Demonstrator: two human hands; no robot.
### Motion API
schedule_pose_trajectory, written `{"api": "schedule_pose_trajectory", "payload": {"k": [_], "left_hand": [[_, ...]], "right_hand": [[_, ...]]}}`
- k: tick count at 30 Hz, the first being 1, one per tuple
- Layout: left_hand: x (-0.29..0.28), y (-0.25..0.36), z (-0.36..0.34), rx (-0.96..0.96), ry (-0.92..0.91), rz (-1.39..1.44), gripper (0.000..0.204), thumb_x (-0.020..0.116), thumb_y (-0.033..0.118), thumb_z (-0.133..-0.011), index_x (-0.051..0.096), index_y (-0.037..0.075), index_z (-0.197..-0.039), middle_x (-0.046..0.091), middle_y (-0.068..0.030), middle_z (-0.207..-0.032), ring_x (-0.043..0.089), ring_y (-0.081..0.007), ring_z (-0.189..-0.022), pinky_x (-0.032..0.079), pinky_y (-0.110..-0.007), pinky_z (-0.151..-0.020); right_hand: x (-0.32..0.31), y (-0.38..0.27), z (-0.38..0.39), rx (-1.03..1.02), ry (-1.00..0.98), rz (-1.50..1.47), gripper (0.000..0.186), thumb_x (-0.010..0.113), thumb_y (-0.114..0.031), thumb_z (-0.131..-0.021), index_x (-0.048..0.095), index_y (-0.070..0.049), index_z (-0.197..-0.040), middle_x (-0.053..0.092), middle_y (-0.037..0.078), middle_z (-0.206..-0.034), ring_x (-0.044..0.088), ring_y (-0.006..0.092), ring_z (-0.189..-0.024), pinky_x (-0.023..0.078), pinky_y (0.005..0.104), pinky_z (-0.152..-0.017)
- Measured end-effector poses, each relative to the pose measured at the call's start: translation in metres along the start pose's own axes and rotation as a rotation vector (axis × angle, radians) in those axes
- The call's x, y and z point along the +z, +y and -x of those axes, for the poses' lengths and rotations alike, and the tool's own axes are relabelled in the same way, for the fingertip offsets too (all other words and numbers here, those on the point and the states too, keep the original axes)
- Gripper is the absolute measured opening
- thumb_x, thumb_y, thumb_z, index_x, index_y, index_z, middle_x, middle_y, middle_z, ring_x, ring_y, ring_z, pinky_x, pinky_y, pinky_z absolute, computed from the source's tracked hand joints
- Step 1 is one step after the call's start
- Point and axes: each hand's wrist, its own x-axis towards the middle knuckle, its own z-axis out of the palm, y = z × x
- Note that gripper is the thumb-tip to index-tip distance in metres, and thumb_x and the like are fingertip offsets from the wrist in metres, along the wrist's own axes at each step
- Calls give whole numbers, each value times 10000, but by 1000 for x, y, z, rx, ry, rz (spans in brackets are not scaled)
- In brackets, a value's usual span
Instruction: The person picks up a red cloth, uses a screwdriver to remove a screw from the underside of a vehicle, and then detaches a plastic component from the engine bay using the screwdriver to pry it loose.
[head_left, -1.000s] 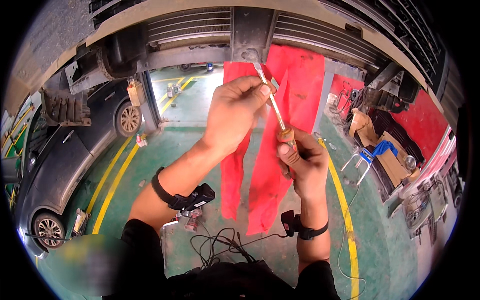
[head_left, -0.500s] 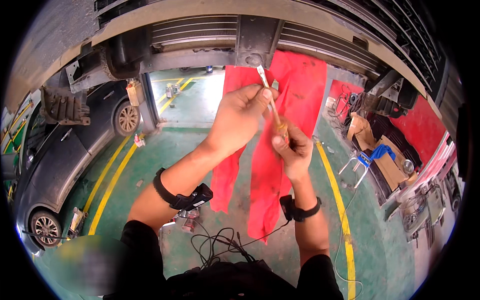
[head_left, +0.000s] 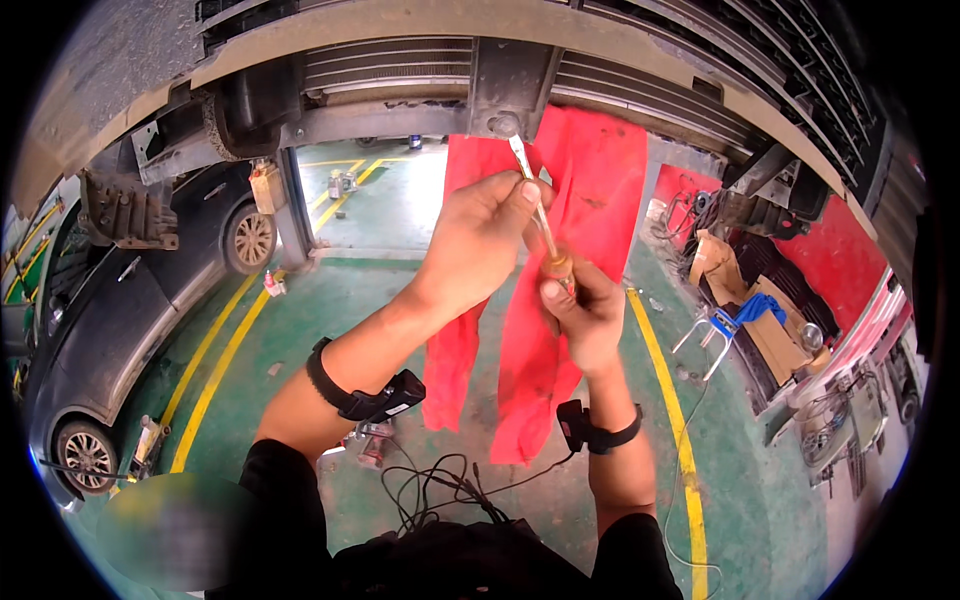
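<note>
A flat-blade screwdriver [head_left: 547,230] with an amber handle stands nearly upright before me, its tip leaning left. My left hand [head_left: 478,228] pinches its shaft between thumb and fingers. Lower down, my right hand [head_left: 592,312] is closed around the handle. The blade tip lies at the lower end of a dark bracket [head_left: 512,80], just below a round bolt or recess [head_left: 503,124]; whether they touch I cannot tell. Behind my hands, a stained red cloth [head_left: 598,190] hangs down in strips from the car's front crossmember [head_left: 400,122].
Overhead is the car's front end with a slatted grille [head_left: 390,65]. A dark car [head_left: 160,290] stands at left. Loose black cable [head_left: 430,490] lies below me. At right are a blue stool [head_left: 722,322] and cardboard [head_left: 775,340]. A blurred shape [head_left: 180,530] fills the lower left.
My right hand has turned a little on the handle and sits slightly lower. The left hand keeps its pinch on the shaft, and the tip stays near the bracket's end.
</note>
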Motion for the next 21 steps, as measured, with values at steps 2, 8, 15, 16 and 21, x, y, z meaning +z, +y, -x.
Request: {"api": "schedule_pose_trajectory", "payload": {"k": [2,8,15,16,21], "left_hand": [[1,0,0,6,7,20,338,502,279,-1090,652,-8,-997,632,-27,-744,585,-56,-620,414,-203,-475],[-2,6,4,49,35,-26,337,503,298,-1089,666,9,-1031,626,-14,-728,544,-49,-586,393,-202,-476],[-13,22,17,-22,28,-4,329,554,336,-1065,651,23,-1048,631,-15,-730,537,-60,-574,400,-212,-488],[-16,25,16,-43,64,60,323,567,337,-1059,647,24,-1047,639,-17,-745,556,-69,-584,407,-214,-489],[-24,39,3,-1,72,263,307,621,348,-1028,651,43,-1034,708,-76,-910,626,-86,-716,444,-214,-536]], "right_hand": [[7,1,1,-389,140,570,363,687,-129,-963,618,30,-1282,558,45,-728,470,111,-534,361,249,-425],[13,-10,6,340,-124,-498,276,667,-121,-976,623,12,-1214,551,40,-728,472,102,-535,353,241,-432],[37,-7,17,176,6,-223,390,661,-171,-998,587,28,-1326,563,11,-756,469,71,-546,354,225,-466],[40,-8,20,174,15,-217,401,663,-176,-998,583,28,-1334,564,10,-763,470,69,-550,352,225,-466],[41,-18,31,120,41,-147,394,660,-127,-999,578,24,-1354,573,-11,-810,452,56,-575,352,208,-491]]}}
